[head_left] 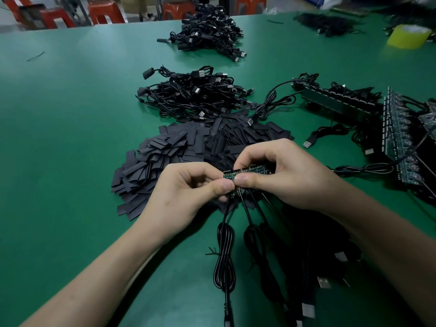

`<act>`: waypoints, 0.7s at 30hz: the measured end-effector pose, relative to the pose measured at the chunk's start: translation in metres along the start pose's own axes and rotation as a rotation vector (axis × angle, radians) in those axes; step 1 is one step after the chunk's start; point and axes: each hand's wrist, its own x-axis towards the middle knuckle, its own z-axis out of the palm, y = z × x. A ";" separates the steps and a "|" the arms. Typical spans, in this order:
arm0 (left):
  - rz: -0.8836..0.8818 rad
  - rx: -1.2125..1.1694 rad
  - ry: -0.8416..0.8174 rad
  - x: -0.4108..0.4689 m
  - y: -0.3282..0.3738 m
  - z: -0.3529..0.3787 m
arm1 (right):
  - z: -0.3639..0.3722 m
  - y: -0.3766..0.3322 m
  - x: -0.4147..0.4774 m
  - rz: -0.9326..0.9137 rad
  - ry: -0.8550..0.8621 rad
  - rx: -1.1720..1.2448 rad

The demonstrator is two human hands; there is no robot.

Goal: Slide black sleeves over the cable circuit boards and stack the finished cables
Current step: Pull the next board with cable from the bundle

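Note:
Both hands hold a strip of small green circuit boards point(251, 169) above the green table point(70, 138). My left hand point(188, 192) pinches the strip's left end between thumb and fingers. My right hand point(283, 171) grips the rest of the strip, its thumb beside the left thumb. Black cables point(225, 251) hang from the boards toward me and end in USB plugs. A heap of flat black sleeves point(179, 147) lies just beyond my hands. Behind the sleeves sits a stack of black cables point(193, 95), and a second stack point(210, 34) lies farther back.
More strips of circuit boards with cables point(396, 128) lie at the right. A yellow tape roll point(409, 36) and another dark pile of cables point(328, 23) sit at the back right. Red stools point(106, 13) stand beyond the far table edge.

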 end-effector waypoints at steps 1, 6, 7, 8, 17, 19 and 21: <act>-0.004 -0.010 -0.007 0.000 0.001 0.000 | 0.000 0.001 0.001 -0.001 -0.009 0.025; -0.032 -0.059 -0.053 0.000 0.002 0.000 | 0.001 0.006 0.003 -0.054 -0.089 0.188; -0.036 -0.068 -0.061 0.000 0.002 0.000 | 0.000 0.006 0.003 -0.063 -0.098 0.198; -0.039 -0.070 -0.064 0.000 0.003 0.000 | -0.002 0.005 0.003 -0.058 -0.104 0.190; 0.017 0.066 0.033 0.001 0.006 -0.009 | -0.062 0.007 -0.006 0.120 -0.084 -0.375; 0.059 0.139 0.063 0.002 0.004 -0.008 | -0.066 0.008 -0.008 0.217 -0.068 -0.526; 0.112 0.227 0.099 0.002 0.001 -0.007 | -0.059 0.004 -0.009 0.195 0.047 -0.692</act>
